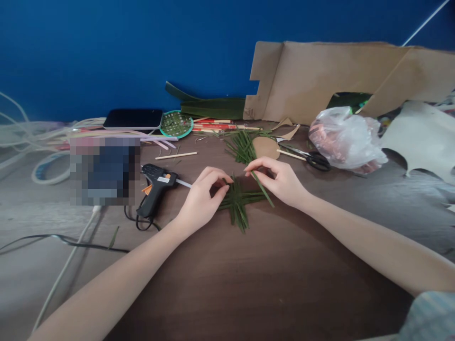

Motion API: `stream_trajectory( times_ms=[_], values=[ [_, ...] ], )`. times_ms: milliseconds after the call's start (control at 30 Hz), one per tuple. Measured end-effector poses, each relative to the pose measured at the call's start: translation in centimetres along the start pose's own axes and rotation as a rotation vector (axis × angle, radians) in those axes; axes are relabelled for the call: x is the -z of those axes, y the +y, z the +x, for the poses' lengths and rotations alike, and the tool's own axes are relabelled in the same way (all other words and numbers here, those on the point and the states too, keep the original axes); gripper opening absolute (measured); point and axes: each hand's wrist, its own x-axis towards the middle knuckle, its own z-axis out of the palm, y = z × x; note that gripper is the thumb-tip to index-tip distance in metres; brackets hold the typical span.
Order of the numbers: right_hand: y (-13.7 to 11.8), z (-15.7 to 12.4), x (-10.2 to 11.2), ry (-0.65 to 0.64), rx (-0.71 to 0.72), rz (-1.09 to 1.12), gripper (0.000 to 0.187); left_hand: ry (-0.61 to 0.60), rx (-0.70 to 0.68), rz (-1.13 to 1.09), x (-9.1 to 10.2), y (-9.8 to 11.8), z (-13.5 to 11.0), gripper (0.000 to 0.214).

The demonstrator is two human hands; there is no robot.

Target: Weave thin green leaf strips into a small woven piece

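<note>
Green leaf strips cross one another in a woven piece (pixel 237 201) that lies on the brown table. At its upper left edge, my left hand (pixel 204 196) pinches the end of the weave between thumb and forefinger. My right hand (pixel 280 180) grips a single leaf strip (pixel 262 188), which slants down to the right above the weave's right side. Just behind the hands lies a bundle of loose leaf strips (pixel 241 146), beside a round cardboard disc (pixel 266 148). Part of the weave is hidden by my left fingers.
A black glue gun (pixel 156 187) with its cord lies at left, near a blurred-out object (pixel 108 170). Behind are a phone (pixel 133 118), a teal-rimmed round dish (pixel 177 124) and a wooden stick (pixel 176 155). Black-handled scissors (pixel 317 161), a plastic bag (pixel 346 139) and folded cardboard (pixel 320 71) stand right.
</note>
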Motion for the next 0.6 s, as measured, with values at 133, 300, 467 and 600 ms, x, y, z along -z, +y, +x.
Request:
stream_trajectory(
  times_ms=[133, 300, 467, 600],
  values=[
    [-0.08, -0.02, -0.08, -0.02, 0.008, -0.052, 0.01, 0.008, -0.011, 0.01, -0.03, -0.04, 0.0, 0.016],
    [0.09, -0.15, -0.12, -0.076, 0.004, 0.021, 0.017, 0.011, -0.014, 0.002, -0.01, -0.02, 0.07, 0.016],
    [0.0, -0.22, -0.12, -0.048, 0.093, -0.048, 0.019, 0.013, 0.01, 0.004, -0.07, -0.03, 0.11, 0.018],
    [-0.31, -0.47, -0.02, -0.036, 0.268, -0.136, 0.022, 0.01, 0.028, 0.005, -0.18, -0.18, 0.13, 0.019]
  ],
)
